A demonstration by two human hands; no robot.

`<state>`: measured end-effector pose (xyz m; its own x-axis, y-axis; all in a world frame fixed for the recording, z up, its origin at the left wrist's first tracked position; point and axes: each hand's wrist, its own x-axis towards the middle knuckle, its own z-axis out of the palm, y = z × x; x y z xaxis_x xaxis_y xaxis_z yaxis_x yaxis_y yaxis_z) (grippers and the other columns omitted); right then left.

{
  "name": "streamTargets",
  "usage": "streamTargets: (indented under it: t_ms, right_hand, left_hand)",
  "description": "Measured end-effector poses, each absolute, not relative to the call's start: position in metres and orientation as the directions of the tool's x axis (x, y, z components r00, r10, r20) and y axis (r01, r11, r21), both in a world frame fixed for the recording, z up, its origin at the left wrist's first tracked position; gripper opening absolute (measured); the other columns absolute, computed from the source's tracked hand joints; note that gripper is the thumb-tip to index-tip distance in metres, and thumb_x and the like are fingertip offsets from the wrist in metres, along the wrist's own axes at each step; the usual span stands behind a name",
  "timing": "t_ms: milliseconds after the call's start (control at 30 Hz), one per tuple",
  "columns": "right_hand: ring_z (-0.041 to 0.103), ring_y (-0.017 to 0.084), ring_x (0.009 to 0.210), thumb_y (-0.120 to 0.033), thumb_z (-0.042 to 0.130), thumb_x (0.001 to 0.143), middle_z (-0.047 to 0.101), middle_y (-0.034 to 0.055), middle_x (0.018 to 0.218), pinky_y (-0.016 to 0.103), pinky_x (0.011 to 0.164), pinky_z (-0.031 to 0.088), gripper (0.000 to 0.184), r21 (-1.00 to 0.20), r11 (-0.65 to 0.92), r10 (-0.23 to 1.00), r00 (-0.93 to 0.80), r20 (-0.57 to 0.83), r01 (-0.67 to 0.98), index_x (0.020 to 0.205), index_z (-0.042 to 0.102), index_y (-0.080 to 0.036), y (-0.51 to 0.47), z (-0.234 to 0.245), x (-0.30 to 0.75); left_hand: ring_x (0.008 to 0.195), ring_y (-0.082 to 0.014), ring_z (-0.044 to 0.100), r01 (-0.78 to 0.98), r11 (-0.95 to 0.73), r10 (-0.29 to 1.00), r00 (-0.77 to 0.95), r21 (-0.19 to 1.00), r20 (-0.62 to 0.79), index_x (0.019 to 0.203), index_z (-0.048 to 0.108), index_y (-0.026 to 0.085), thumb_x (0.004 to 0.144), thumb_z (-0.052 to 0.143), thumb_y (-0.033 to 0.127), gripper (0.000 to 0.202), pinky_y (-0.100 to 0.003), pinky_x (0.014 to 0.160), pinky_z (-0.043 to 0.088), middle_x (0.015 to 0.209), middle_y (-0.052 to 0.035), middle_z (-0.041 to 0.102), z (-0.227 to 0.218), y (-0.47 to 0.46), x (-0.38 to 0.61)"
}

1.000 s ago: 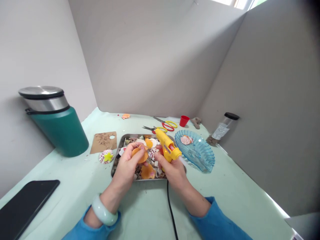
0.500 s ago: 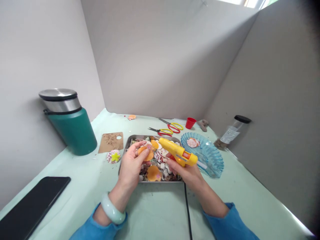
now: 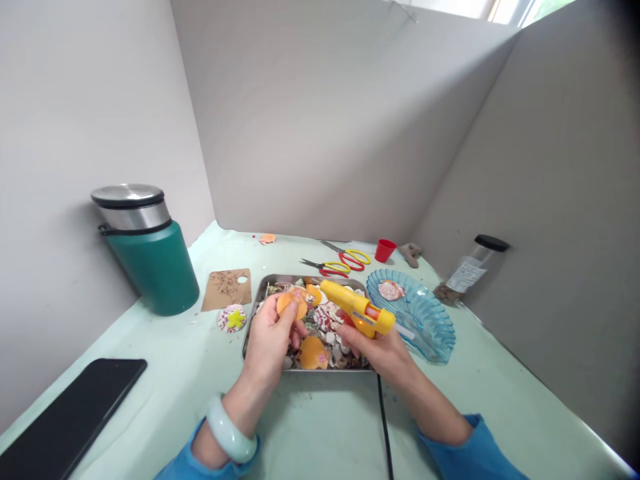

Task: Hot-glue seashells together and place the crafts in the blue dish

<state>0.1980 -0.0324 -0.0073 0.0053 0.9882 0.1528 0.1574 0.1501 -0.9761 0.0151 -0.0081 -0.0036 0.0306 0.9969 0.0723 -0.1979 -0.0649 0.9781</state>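
Between the thumb and fingers of my left hand (image 3: 270,333) is an orange seashell (image 3: 292,306), held up over the near-left part of a metal tray (image 3: 320,371). My right hand (image 3: 383,350) is wrapped round the handle of a yellow hot glue gun (image 3: 357,308). Its nozzle end points left toward the shell, and a small orange light glows on its side. A clear glue stick (image 3: 405,331) sticks out of the back. Under both hands the tray holds many shells and pebbles, among them another orange shell (image 3: 314,353).
Right of the tray lies a blue scalloped dish (image 3: 435,327) with a speckled shell (image 3: 391,290). Two scissors (image 3: 334,268) and a red cup (image 3: 385,251) stand behind. Leftward are a brown card (image 3: 220,293), a green bottle (image 3: 155,267) and a phone (image 3: 75,413). A black cable (image 3: 385,427) runs nearward.
The whole view has shifted slightly. My left hand has turned the orange shell a little, so its face shows differently near the nozzle. Both grips stay the same.
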Motion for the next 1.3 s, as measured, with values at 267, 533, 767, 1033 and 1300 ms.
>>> streamTargets:
  t_ms: [267, 533, 767, 1033, 1300]
  right_hand:
    - [0.054, 0.015, 0.058, -0.042, 0.065, 0.079, 0.063, 0.0018, 0.07, 0.029, 0.056, 0.047, 0.028, -0.978, 0.146, 0.989, -0.054, 0.139, 0.151, 0.094, 0.068, -0.018, -0.0369, -0.0108, 0.1971]
    - [0.051, 0.012, 0.055, -0.042, 0.063, 0.081, 0.057, -0.0002, 0.063, 0.024, 0.051, 0.045, 0.025, -0.937, 0.268, 0.959, -0.15, 0.239, 0.224, 0.08, 0.064, -0.017, -0.0352, -0.0106, 0.1999]
    - [0.062, 0.017, 0.078, -0.04, 0.061, 0.084, 0.065, 0.0028, 0.086, 0.027, 0.071, 0.053, 0.026, -0.92, 0.312, 0.943, -0.197, 0.268, 0.24, 0.098, 0.063, -0.018, -0.0337, -0.0131, 0.1987]
    - [0.063, 0.019, 0.083, -0.037, 0.062, 0.084, 0.067, 0.004, 0.09, 0.029, 0.075, 0.053, 0.024, -0.908, 0.31, 0.944, -0.201, 0.26, 0.28, 0.097, 0.065, -0.016, -0.0334, -0.0119, 0.1977]
    - [0.063, 0.019, 0.08, -0.038, 0.062, 0.083, 0.068, 0.0039, 0.088, 0.029, 0.073, 0.054, 0.026, -0.914, 0.308, 0.947, -0.182, 0.266, 0.263, 0.098, 0.064, -0.017, -0.034, -0.0154, 0.1985]
  left_hand:
    - [0.05, -0.0113, 0.055, -0.219, -0.023, 1.0, 0.008, 0.975, 0.025, 0.091, 0.055, 0.017, 0.079, 0.062, 0.041, 0.028, -0.021, 0.048, 0.043, 0.061, 0.0023, 0.064, -0.001, -0.0063, 0.015]
    - [0.048, -0.0105, 0.055, -0.154, -0.073, 0.992, -0.111, 0.985, 0.056, 0.096, 0.058, 0.017, 0.078, 0.061, 0.043, 0.031, -0.021, 0.049, 0.044, 0.066, 0.0007, 0.066, -0.0058, -0.0022, 0.0099]
    - [0.051, -0.0105, 0.056, -0.035, -0.128, 0.986, -0.116, 0.991, 0.123, 0.1, 0.059, 0.018, 0.081, 0.058, 0.043, 0.031, -0.02, 0.051, 0.044, 0.067, -0.0003, 0.067, -0.007, -0.0032, 0.0077]
    - [0.053, -0.0113, 0.057, -0.036, -0.131, 0.988, -0.085, 0.991, 0.127, 0.104, 0.061, 0.018, 0.081, 0.057, 0.044, 0.034, -0.021, 0.052, 0.046, 0.07, -0.0009, 0.067, -0.0086, -0.0028, 0.0079]
    - [0.046, -0.0122, 0.053, -0.092, -0.028, 1.0, -0.003, 0.995, 0.028, 0.096, 0.06, 0.014, 0.075, 0.061, 0.044, 0.037, -0.021, 0.047, 0.043, 0.055, -0.0003, 0.065, -0.0012, -0.0042, 0.011]
